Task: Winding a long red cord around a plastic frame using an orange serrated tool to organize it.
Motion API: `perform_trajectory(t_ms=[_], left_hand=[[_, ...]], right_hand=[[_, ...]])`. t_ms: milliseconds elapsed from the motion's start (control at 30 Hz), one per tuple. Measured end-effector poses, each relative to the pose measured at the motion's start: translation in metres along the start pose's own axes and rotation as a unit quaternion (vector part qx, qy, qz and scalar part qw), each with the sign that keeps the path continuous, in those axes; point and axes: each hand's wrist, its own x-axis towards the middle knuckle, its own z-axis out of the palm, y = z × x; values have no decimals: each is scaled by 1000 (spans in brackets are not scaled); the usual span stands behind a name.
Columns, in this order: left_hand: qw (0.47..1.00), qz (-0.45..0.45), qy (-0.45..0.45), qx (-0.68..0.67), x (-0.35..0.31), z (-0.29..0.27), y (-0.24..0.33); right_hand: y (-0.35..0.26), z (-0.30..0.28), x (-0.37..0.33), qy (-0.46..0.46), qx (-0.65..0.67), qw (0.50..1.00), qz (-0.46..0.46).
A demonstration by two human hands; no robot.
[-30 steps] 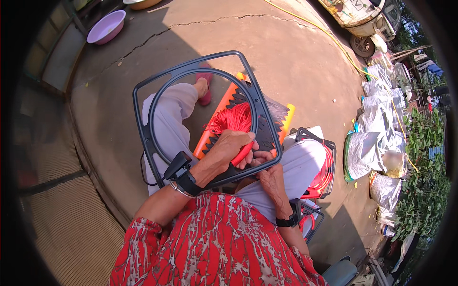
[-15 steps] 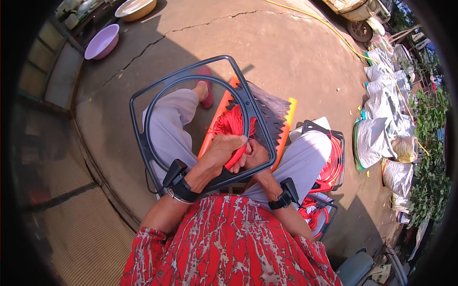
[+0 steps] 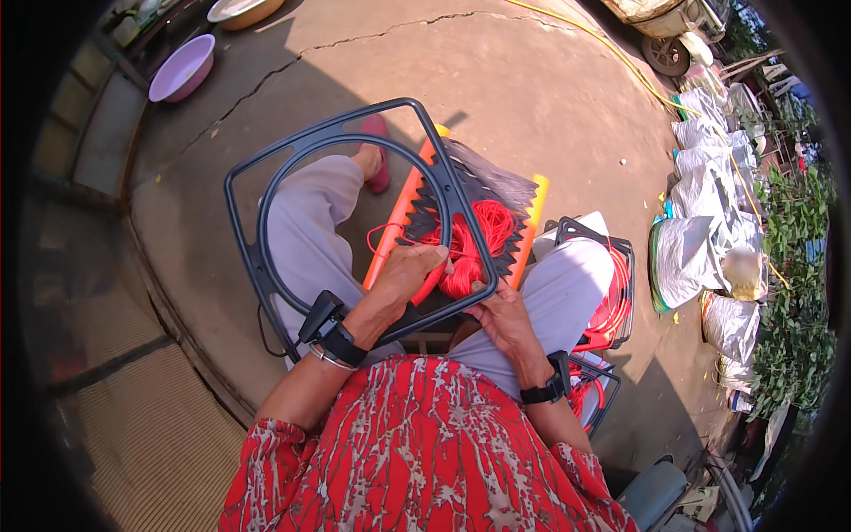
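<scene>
A dark plastic frame [image 3: 238, 213], square outside with a round ring inside, leans over my lap. My left hand [image 3: 401, 279] is closed on the ring's lower right part, beside a thick red piece [image 3: 429, 284]. A loose bundle of red cord [image 3: 489, 232] spills right of that hand and under the frame's right side, and one thin loop reaches left. My right hand [image 3: 507, 321] pinches the frame near its lower right corner, with some fingertips hidden behind it. Below the cord is a dark jagged-edged sheet [image 3: 479, 168] between two orange-yellow bars [image 3: 538, 204].
More dark frames with red cord [image 3: 612, 301] stand by my right knee. White sacks [image 3: 687, 262] line the right side near green plants [image 3: 789, 266]. A purple basin [image 3: 183, 69] and a yellow hose [image 3: 612, 49] lie farther off. A grey container [image 3: 656, 488] sits at lower right.
My right hand has moved right and down, away from my left hand, to the frame's corner. The red cord bundle now lies spread farther right. The frame has shifted slightly left.
</scene>
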Motion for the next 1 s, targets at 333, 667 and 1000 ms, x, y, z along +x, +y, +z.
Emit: perform_trajectory(t_ms=[333,667,1000], left_hand=[[994,-57,-32,-84,-9,3,9],[998,-38,21,-52,3,11,-12],[997,-36,57,-38,9,4,-33]], right_hand=[[-42,4,-34,-90,-71,990,83],[-68,42,-29,-81,-640,676,-358],[-65,39,13,-223,-729,515,-392]])
